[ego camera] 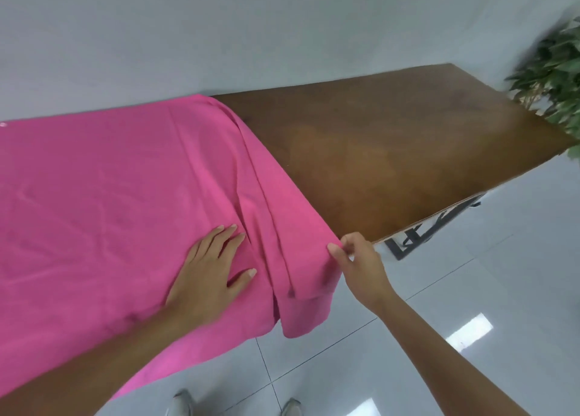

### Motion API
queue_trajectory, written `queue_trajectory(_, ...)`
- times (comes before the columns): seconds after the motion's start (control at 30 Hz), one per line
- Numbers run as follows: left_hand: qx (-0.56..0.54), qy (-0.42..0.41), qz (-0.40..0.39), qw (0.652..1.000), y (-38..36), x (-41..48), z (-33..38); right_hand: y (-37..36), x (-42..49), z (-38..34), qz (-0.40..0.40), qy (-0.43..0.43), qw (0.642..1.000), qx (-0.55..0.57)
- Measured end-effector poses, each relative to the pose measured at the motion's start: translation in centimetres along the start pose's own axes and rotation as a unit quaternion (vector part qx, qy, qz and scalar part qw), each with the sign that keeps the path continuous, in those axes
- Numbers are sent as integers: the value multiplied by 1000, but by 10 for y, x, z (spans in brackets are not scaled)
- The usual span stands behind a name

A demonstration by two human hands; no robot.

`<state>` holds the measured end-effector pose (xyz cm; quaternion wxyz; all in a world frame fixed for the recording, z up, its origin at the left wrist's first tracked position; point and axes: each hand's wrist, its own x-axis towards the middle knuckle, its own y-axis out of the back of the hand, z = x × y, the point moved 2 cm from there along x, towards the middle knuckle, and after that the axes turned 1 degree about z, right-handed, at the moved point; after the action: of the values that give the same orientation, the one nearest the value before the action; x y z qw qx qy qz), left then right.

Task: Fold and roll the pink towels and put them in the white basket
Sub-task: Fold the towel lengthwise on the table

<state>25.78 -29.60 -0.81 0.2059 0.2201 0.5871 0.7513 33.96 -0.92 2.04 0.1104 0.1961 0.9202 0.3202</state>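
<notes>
A large pink towel (pixel 110 189) lies spread over the left part of a brown wooden table (pixel 392 152), its near edge hanging over the table's front. My left hand (pixel 213 268) rests flat on the towel with fingers straight, just left of a long crease. My right hand (pixel 354 258) pinches the towel's right edge at the table's front edge, where the cloth bunches into folds. No white basket is in view.
A green leafy plant (pixel 555 80) stands at the table's far right end. A white wall runs behind the table. Glossy white floor tiles (pixel 470 290) lie below, with my two shoes (pixel 235 406) at the bottom edge.
</notes>
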Motion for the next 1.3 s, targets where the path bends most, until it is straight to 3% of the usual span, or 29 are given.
queue_trajectory(0.17,7,9,-1,1000,-1,-1,2,16,8,-4,-69,17,993,93)
queue_trajectory(0.4,10,20,-4,1000,1,0,4,41,50,16,19,22,996,85)
queue_trajectory(0.57,8,22,-8,1000,0,-2,3,56,79,28,28,28,999,22)
queue_trajectory(0.63,11,19,-6,1000,0,-2,4,56,75,29,51,70,996,-33)
queue_trajectory(0.73,7,17,0,1000,-2,-1,4,52,43,27,85,192,972,-107)
queue_trajectory(0.83,-27,35,22,999,-3,3,6,41,5,38,25,278,945,-171)
queue_trajectory(0.93,-84,99,61,990,-2,14,14,31,-6,63,0,308,911,-274)
queue_trajectory(1.1,-69,140,102,982,-7,20,27,27,4,70,79,336,890,-298)
queue_trajectory(1.2,-44,125,113,985,-9,17,27,29,9,69,87,298,912,-267)
queue_trajectory(1.3,-47,119,114,985,-10,18,25,46,14,57,91,162,971,-148)
